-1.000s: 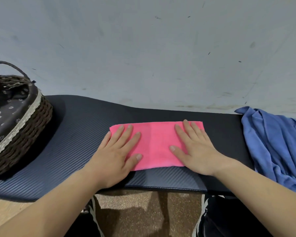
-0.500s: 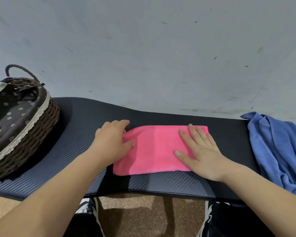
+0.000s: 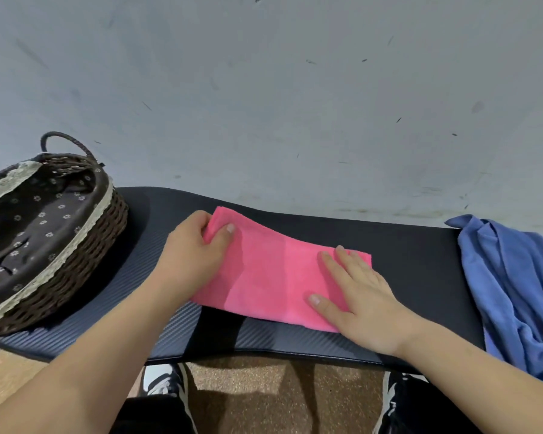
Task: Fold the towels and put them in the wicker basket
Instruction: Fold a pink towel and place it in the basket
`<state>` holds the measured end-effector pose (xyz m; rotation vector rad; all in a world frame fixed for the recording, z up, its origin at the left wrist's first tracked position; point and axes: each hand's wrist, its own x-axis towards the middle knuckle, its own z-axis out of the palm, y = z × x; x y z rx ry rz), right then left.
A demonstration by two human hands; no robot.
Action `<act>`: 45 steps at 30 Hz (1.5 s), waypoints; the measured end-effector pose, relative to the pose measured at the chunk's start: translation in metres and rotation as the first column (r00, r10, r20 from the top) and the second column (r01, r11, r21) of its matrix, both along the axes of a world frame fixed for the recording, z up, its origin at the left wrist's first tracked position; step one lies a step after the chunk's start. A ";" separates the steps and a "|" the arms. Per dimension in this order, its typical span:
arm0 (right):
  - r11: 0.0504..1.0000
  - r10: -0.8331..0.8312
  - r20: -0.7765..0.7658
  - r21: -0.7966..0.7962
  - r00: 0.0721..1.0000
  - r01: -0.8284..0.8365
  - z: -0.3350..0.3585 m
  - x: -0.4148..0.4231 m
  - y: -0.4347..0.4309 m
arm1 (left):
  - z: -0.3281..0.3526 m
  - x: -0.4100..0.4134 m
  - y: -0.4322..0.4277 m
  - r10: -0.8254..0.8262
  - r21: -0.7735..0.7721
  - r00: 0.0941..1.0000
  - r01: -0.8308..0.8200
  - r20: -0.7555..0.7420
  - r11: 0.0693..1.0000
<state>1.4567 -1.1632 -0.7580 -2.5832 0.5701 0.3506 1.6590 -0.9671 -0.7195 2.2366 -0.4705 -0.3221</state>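
I note the left hand (image 3: 190,256) pinching the raised left end of the pink towel (image 3: 276,277), evidently to fold it over. The right hand (image 3: 362,300), open and flat, anchors the right end on the black mat (image 3: 414,261). The wicker basket (image 3: 76,261) waits left.

The left hand (image 3: 195,249), which lies flat on the pink towel (image 3: 273,277) a second earlier and curls at its left edge half a second earlier, now pinches that left end between thumb and fingers and lifts it off the dark mat (image 3: 420,261), so the towel's left part rises and slants while its right part lies flat. The view shifts too: the wicker basket (image 3: 85,245) sits further into the picture, showing more of its lining.
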 end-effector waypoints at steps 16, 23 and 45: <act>0.700 -0.637 0.150 0.525 0.756 0.485 0.004 -0.006 -0.059 | -0.008 -0.091 -0.110 -0.435 0.084 0.898 0.430 0.060 0.899; 0.678 -0.607 0.095 0.579 0.789 0.452 0.006 -0.006 -0.058 | -0.029 -0.102 -0.129 -0.512 0.179 0.858 0.498 0.038 0.848; 0.819 -0.565 0.244 0.279 0.788 0.501 -0.001 0.010 -0.052 | -0.051 -0.074 -0.060 -0.767 0.627 0.627 0.543 0.141 0.559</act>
